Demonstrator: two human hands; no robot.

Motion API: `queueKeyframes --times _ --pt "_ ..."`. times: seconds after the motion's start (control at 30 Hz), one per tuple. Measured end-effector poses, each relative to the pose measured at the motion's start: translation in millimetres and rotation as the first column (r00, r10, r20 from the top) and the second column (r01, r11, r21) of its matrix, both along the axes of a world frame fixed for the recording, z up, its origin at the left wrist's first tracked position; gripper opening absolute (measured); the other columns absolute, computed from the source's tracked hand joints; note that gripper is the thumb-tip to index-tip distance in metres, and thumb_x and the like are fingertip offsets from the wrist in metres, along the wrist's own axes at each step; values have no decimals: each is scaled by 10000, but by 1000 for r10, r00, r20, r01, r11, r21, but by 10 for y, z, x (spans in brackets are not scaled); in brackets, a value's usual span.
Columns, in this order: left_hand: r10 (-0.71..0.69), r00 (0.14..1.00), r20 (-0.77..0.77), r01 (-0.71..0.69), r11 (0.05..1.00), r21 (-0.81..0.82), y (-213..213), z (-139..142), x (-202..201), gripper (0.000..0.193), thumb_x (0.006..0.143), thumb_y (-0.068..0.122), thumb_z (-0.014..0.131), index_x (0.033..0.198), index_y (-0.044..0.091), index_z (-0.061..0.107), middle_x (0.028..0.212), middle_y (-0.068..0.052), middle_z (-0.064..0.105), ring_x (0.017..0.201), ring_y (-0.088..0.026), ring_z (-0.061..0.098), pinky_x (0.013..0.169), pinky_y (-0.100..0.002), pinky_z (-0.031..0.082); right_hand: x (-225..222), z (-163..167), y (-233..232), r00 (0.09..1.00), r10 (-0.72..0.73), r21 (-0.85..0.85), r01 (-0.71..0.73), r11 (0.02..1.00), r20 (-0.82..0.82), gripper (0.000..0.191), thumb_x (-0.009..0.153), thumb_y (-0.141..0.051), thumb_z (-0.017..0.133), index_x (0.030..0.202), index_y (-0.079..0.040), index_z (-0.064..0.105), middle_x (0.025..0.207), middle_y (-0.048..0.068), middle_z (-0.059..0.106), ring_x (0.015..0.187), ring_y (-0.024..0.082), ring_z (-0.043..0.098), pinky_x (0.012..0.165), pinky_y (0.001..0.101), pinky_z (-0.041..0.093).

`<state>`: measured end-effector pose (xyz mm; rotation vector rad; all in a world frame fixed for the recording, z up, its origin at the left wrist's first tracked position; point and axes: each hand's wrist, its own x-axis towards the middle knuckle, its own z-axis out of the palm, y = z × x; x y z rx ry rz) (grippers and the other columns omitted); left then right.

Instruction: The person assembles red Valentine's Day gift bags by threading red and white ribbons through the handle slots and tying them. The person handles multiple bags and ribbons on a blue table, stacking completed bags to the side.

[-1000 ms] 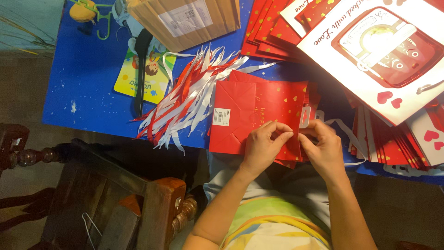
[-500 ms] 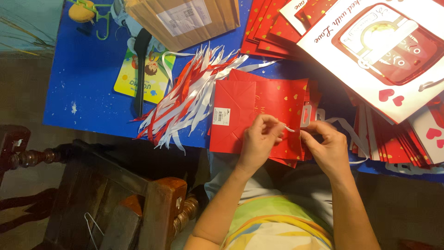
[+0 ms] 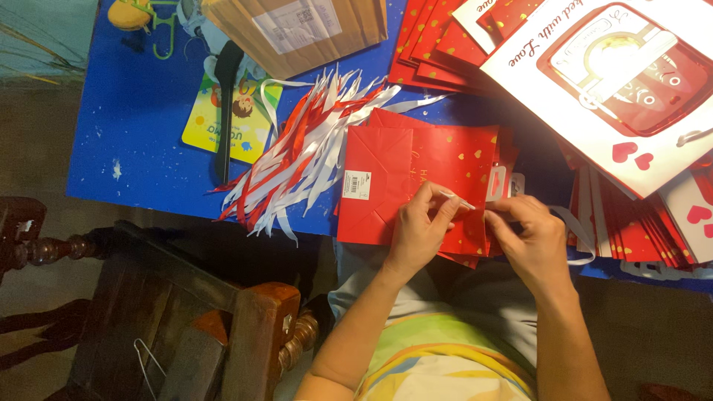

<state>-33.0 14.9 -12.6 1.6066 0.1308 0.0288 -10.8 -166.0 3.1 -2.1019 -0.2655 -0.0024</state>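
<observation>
At table's near edge: flat red gift bag (image 3: 416, 178) lies on blue table (image 3: 141, 134), beside red-and-white ribbon pile (image 3: 297, 163). Left hand (image 3: 420, 230) curled, fingertips pressing the bag; right hand (image 3: 531, 238) closed, pinching a white ribbon (image 3: 575, 226) at the bag's edge.

Both forearms are bare to the elbow, with no sleeves, watch, bracelet or rings showing. The left hand (image 3: 420, 236) and right hand (image 3: 529, 241) wear no gloves; the left hand's fingernails are long and pale. The torso wears a grey top with a yellow band and blue, orange and white patches lower down.
</observation>
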Motion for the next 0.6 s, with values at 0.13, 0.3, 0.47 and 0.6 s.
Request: queueKeyframes --times 0.13,0.3,0.47,0.6 --pt "1 1000 -19 -3 995 -97 16 -73 26 193 1089 205 545 1117 17 516 982 -131 769 901 -176 760 715 -292 629 -26 112 -74 998 -19 -33 17 999 -56 162 912 -81 742 1066 -42 775 862 89 705 738 154 675 666 279 514" --pt "16 999 -32 -22 983 -182 52 -143 17 211 1119 241 469 1123 31 453 1007 -182 762 884 -208 756 715 -297 622 15 78 -111 995 18 4 -18 1000 -99 123 929 -88 736 1029 -30 777 863 79 722 753 143 666 672 286 506" --pt "90 996 -23 -92 924 -371 93 -216 47 257 1139 296 387 1145 39 376 1102 -218 737 902 -239 761 755 -317 631 36 -14 -97 984 23 69 -11 998 -178 129 932 -97 723 1028 -21 764 886 70 735 795 112 688 709 265 528" --pt "106 994 4 -94 895 -437 120 -241 39 275 1125 286 405 1204 23 388 1127 -195 729 938 -224 756 807 -323 636 28 -36 -116 982 27 65 -15 998 -186 139 921 -93 716 1031 -15 752 889 71 734 800 119 690 713 266 526"
